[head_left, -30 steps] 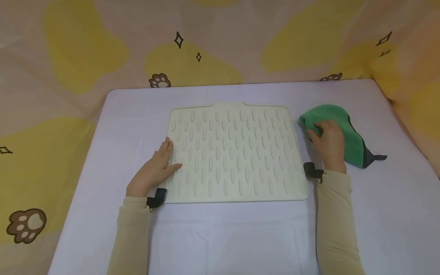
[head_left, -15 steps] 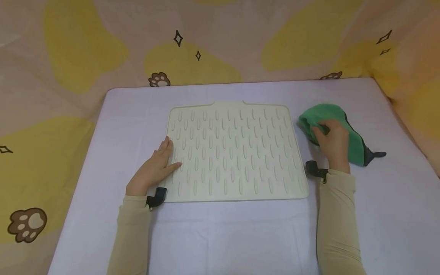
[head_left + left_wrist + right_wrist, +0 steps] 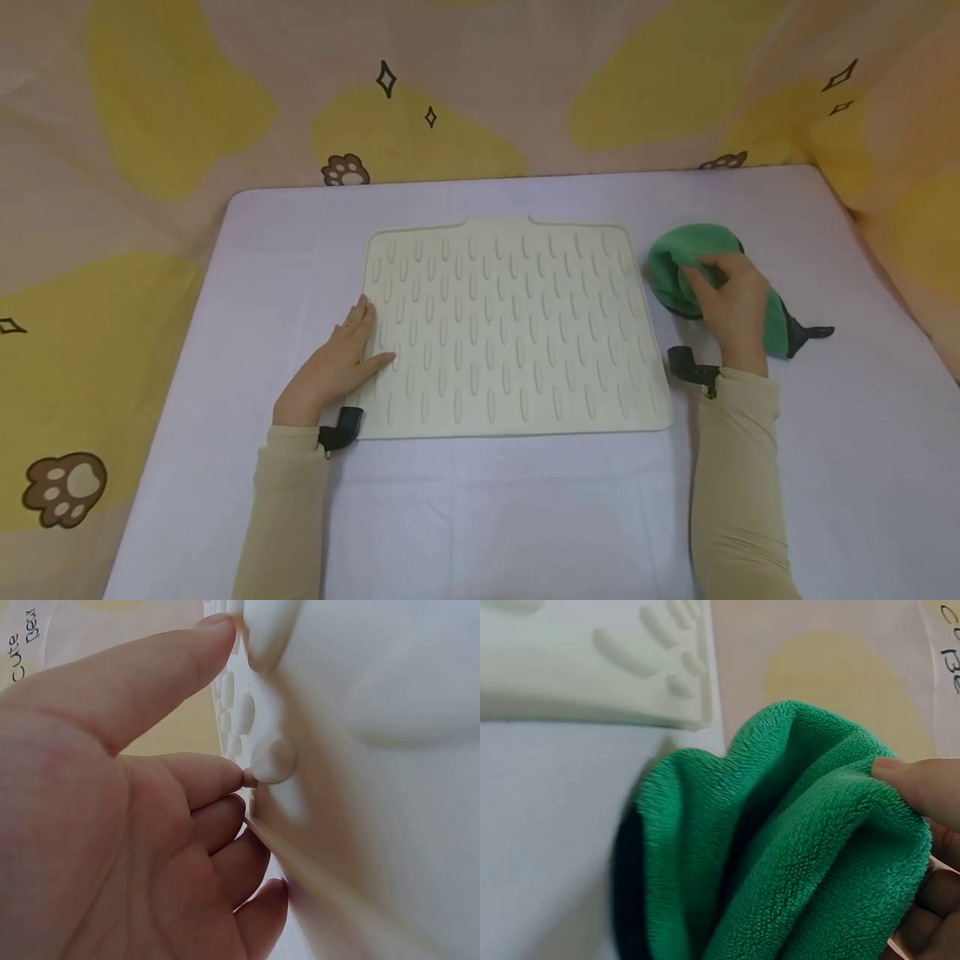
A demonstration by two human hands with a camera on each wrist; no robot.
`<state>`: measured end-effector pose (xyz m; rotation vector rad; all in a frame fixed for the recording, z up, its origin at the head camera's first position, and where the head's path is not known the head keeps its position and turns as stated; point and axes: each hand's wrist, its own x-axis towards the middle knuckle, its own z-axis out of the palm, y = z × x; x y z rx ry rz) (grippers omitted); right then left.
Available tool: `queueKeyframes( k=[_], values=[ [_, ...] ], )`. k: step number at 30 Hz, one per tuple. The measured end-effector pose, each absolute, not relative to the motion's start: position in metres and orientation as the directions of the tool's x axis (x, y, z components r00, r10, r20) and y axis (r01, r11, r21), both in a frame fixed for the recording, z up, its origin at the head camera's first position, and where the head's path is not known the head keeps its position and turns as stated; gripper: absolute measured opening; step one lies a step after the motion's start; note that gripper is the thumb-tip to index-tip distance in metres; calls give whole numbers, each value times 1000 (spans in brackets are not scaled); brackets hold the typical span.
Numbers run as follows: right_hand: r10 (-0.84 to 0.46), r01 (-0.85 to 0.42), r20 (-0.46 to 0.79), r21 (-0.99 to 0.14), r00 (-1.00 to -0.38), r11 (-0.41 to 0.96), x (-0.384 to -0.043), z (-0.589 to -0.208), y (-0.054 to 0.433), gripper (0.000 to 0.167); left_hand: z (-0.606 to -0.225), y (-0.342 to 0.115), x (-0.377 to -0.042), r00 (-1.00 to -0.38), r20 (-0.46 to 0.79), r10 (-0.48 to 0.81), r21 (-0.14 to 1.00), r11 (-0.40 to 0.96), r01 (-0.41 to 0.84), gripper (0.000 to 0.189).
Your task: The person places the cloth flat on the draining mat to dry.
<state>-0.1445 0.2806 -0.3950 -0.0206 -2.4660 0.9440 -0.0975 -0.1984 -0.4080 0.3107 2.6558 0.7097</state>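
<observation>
A cream drying mat [image 3: 517, 333] with raised oval ridges lies flat on the white-covered table. On its left edge rests my left hand [image 3: 330, 367], fingers extended and thumb spread over the surface; the left wrist view shows the fingertips touching the mat's rim [image 3: 322, 877]. To the right of the mat, my right hand [image 3: 735, 308] pinches a green towel [image 3: 693, 242] with dark trim and a dark hanging loop [image 3: 817, 332]. Up close in the right wrist view, the thumb [image 3: 922, 784] presses into a bunched fold of the fluffy towel [image 3: 802, 847]; the other fingers are partly hidden behind it.
The white tablecloth [image 3: 525, 517] stretches around the mat on all sides. Patterned fabric [image 3: 480, 83] with yellow patches and paw prints stands behind the table and along both sides. A black wrist mount [image 3: 345, 427] sits close to the mat's lower left corner.
My right hand has shifted slightly right, gathering the green towel into a tighter bunch and drawing its loop end inward. My left hand stays on the mat's edge.
</observation>
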Motion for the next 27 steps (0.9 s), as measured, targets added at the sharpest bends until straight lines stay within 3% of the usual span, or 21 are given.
queueKeyframes(
  k=[11, 27],
  values=[
    [199, -234, 536, -632, -820, 739, -140, -380, 274, 16, -409, -198, -98, -902, -304, 306, 515, 849, 114, 82],
    [239, -235, 526, -680, -816, 694, -136, -367, 267, 16, -408, -199, -99, -901, -300, 312, 521, 845, 120, 81]
  ],
)
